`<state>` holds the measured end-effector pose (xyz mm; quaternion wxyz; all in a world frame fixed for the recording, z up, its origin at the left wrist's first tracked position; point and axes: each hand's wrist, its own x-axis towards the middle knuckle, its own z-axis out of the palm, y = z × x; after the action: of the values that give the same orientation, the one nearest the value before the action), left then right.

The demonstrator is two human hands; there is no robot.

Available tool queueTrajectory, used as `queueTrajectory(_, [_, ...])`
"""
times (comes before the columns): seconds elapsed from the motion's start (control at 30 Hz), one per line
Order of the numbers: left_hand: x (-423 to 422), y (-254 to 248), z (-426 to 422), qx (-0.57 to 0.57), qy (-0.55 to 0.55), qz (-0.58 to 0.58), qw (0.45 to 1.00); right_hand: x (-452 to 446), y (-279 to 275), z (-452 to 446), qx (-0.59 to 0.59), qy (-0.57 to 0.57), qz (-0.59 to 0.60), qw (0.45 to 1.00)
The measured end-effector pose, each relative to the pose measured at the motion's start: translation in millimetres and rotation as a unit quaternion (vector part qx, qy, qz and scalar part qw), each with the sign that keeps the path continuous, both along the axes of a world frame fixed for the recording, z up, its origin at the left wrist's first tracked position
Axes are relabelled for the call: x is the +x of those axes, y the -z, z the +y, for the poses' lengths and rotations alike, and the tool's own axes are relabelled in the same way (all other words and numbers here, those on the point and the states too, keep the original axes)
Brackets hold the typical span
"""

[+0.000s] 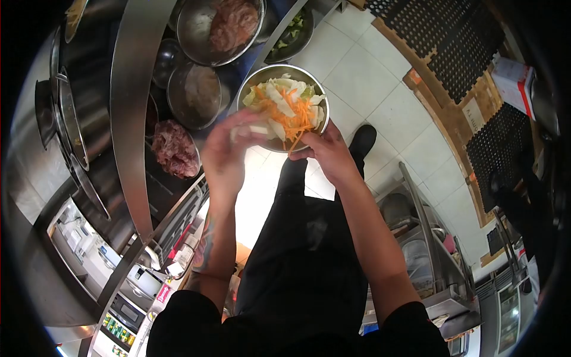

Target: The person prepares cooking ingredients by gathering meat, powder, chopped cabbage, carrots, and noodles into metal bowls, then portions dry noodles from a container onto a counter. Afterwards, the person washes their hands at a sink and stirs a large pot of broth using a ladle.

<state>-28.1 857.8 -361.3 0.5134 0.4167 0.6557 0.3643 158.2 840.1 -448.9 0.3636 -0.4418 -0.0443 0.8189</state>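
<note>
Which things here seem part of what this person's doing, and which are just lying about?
Seemingly part of the job:
round steel bowl, held by the right hand
orange shreds and pale leafy pieces inside it
blurred left hand beside it

Seemingly just lying about:
heap of reddish raw meat
black perforated mats
white-and-red box

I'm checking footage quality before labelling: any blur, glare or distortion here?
Head view: the left hand is motion-blurred, the right hand and the vegetable bowl it grips fairly sharp; head view: a bright patch beside the dark trousers is washed out white; head view: the steel strip looks bowed, and the corners go black.
</note>
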Motion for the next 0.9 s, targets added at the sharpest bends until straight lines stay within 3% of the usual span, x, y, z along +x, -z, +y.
queueTrajectory(0.17, [-2.4, -0.4, -0.3, 0.031, -0.038, 0.002, 0.999, -5.2, 0.8, -1.0, 0.009, 0.001, 0.012, 1.0])
queueTrajectory(0.27, [0.6, -1.7, 1.6, -0.009, -0.002, 0.001, 1.0, -8.3, 1.4, -1.8, 0.005, 0.0, 0.021, 1.0])
queueTrajectory(0.37, [-0.5, 3.3, -1.1, 0.054, -0.025, 0.006, 0.998, -10.4, -0.2, -2.7, 0.002, -0.005, 0.017, 1.0])
queueTrajectory(0.43, [-20.0, 13.4, -6.5, 0.106, -0.039, 0.143, 0.983, -10.9, -1.4, -4.0, 0.005, -0.006, 0.006, 1.0])
queueTrajectory(0.5, [-21.0, 20.0, -16.9, 0.096, -0.059, 0.132, 0.985, -13.2, -1.5, -4.8, -0.003, -0.002, 0.007, 1.0])
queueTrajectory(0.57, [-12.5, 26.1, -24.6, 0.004, 0.031, 0.161, 0.987, -16.1, -1.6, -4.7, -0.009, 0.002, 0.01, 1.0])
queueTrajectory(0.6, [-9.0, 31.2, -25.3, 0.019, 0.1, 0.288, 0.952, -17.9, -1.9, -4.5, -0.005, 0.001, 0.008, 1.0])
queueTrajectory(0.63, [6.4, 22.9, -18.7, 0.022, 0.108, 0.327, 0.939, -19.2, -2.1, -4.3, 0.0, 0.0, 0.007, 1.0])
queueTrajectory(0.73, [6.3, 39.1, -24.7, 0.027, 0.108, 0.311, 0.944, -21.3, 1.2, -7.4, 0.001, -0.003, -0.005, 1.0])
queueTrajectory(0.8, [1.9, 40.9, -29.1, 0.005, -0.008, 0.088, 0.996, -18.5, 6.8, -10.8, -0.008, -0.004, -0.003, 1.0])
queueTrajectory(0.83, [-12.7, 43.9, -28.5, 0.088, -0.001, 0.116, 0.989, -17.3, 9.9, -11.8, -0.017, -0.006, 0.001, 1.0])
queueTrajectory(0.9, [-31.5, 24.5, -2.3, 0.098, -0.109, 0.043, 0.988, -14.0, 14.1, -15.0, -0.01, -0.005, -0.01, 1.0])
